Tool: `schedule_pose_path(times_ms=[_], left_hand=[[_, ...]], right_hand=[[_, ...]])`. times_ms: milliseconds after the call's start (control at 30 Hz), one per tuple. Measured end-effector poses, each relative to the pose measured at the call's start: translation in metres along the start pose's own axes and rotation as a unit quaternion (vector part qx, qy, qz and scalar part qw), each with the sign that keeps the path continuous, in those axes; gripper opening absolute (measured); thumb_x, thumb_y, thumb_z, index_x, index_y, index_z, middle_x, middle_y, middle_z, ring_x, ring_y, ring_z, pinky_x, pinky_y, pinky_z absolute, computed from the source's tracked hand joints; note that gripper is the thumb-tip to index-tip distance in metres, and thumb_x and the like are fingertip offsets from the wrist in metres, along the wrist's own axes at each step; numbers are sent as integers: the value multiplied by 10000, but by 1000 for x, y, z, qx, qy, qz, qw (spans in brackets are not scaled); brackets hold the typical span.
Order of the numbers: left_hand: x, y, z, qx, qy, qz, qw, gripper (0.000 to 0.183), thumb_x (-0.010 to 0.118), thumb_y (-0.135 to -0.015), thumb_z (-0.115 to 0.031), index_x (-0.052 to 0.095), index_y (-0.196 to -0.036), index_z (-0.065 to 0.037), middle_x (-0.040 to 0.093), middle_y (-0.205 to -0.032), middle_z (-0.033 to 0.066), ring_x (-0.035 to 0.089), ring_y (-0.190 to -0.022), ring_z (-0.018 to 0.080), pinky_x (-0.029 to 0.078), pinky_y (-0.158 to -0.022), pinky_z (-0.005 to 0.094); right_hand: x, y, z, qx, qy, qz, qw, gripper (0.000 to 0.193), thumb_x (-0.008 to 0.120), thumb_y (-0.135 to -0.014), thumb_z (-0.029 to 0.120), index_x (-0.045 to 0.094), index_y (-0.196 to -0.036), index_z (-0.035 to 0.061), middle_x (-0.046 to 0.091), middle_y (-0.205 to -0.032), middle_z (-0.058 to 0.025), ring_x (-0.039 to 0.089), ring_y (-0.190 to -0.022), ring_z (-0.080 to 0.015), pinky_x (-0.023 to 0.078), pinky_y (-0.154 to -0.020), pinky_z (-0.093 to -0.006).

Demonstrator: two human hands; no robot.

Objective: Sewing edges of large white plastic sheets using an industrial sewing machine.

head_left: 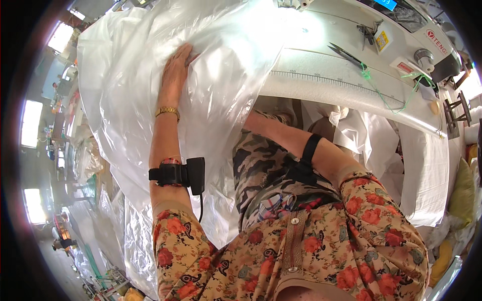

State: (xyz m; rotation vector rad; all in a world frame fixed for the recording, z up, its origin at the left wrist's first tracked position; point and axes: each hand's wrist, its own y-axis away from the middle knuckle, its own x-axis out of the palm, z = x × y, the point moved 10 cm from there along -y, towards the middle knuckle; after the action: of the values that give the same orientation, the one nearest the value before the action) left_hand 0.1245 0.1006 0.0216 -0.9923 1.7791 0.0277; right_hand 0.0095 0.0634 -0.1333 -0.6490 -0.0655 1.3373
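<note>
The left hand (176, 65) lies flat, fingers spread, on a clear plastic sheet (221, 55) draped lengthwise from the white surface (321, 65) down past the lap. The right hand is hidden beneath the sheet; its grip cannot be told. Scissors (346, 55) lie well right.

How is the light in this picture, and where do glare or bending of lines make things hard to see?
In the head view, daylight glares on the clear plastic sheet, washing out its top near the sewing machine; the left hand lies flat on it, well lit; the right hand is hidden under the sheet; the table edge bends from the fisheye; the rim is dark, and the windows on the left are overexposed.
</note>
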Motion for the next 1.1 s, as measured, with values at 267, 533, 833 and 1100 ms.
schedule_pose_path(times_ms=[267, 533, 833, 1100], left_hand=[[12, -17, -4, 41, 25, 7, 999, 430, 510, -889, -28, 511, -1319, -43, 483, -1396, 100, 438, -1294, 266, 335, -1097, 352], [3, -6, 1, 22, 12, 6, 1000, 425, 441, -906, -24, 504, -1326, -39, 469, -1408, 111, 432, -1302, 254, 319, -1112, 347], [31, -32, 47, 133, -65, 19, 989, 373, 457, -951, -126, 525, -1304, -28, 483, -1396, 116, 431, -1304, 257, 300, -1107, 342], [8, -3, -14, -107, 0, 115, 988, 382, 590, -921, -210, 569, -1238, 3, 580, -1276, 154, 580, -1129, 262, 446, -958, 333]], right_hand=[[-16, 1, -66, 180, 303, 25, 936, 265, 529, -874, 147, 629, -1077, 10, 670, -1002, -128, 625, -925, -319, 493, -806, -420], [-26, 62, -31, 102, 119, 56, 986, 252, 536, -902, 214, 634, -918, -17, 656, -845, -187, 602, -764, -365, 462, -691, -421], [-77, 134, 163, 213, -425, 127, 871, 336, 551, -974, 275, 637, -1148, 1, 652, -1024, -7, 580, -906, -91, 486, -825, -277], [-61, 180, 85, 358, -441, 15, 823, 375, 571, -956, 310, 620, -1125, -22, 652, -1023, -36, 599, -899, -100, 494, -816, -265]])
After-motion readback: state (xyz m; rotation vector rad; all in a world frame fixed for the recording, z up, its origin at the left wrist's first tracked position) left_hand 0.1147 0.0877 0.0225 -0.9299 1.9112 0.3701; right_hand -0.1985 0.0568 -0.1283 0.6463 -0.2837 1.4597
